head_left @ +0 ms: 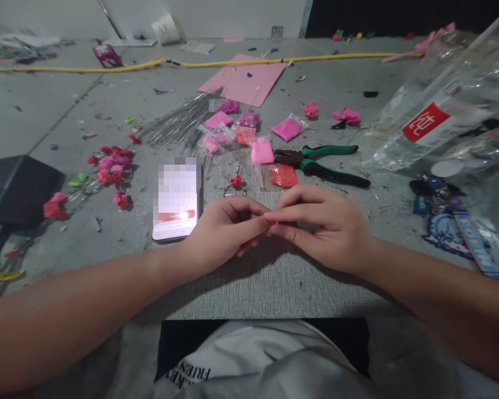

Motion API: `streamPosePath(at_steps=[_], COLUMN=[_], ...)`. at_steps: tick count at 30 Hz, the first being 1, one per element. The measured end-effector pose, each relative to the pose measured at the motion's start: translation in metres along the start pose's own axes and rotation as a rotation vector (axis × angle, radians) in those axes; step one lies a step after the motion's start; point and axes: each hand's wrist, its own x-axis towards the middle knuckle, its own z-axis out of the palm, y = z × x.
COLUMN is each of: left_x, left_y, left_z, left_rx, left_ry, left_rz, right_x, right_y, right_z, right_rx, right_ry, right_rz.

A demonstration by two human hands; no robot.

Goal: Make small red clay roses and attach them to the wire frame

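Note:
My left hand (228, 226) and my right hand (328, 224) meet fingertip to fingertip above the table. Both are closed in a pinch around a small bit of red modelling clay (273, 224), mostly hidden by the fingers. Just beyond them lie a red clay flower (236, 181) on a wire and a packet of red clay (284, 176). A lit phone (175, 202) lies beside my left hand. Green-handled pliers (311, 160) rest past my right hand, close to a packet of pink clay (261, 151).
Several clay flowers (112, 166) cluster at the left, near a black object (23, 188). Thin wires (178, 124) and a pink sheet (245, 77) lie farther back. A yellow cable (233, 62) crosses the table. Plastic bottles (432, 122) and keychains (453, 227) are at the right.

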Motion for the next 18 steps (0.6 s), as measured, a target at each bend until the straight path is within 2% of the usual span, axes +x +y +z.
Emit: streamPosePath(at_steps=[6, 12, 15, 18], left_x=[0.0006, -0.0030, -0.0056, -0.0068], left_y=[0.0008, 0.0005, 0.0017, 0.0025], left_z=[0.0011, 0.0018, 0.0025, 0.0026], left_rx=[-0.064, -0.031, 0.032, 0.121], left_ry=[-0.016, -0.023, -0.008, 0.002], left_rz=[0.029, 0.006, 0.030, 0.123], right_x=[0.0000, 0.0013, 0.0010, 0.0001], right_y=[-0.0025, -0.0038, -0.0066, -0.0098], right_z=[-0.0012, -0.0007, 0.0007, 0.0039], right_rx=[-0.006, 0.028, 0.105, 0.276], right_ry=[0.007, 0.027, -0.004, -0.035], right_rz=[-0.007, 0.038, 0.146, 0.369])
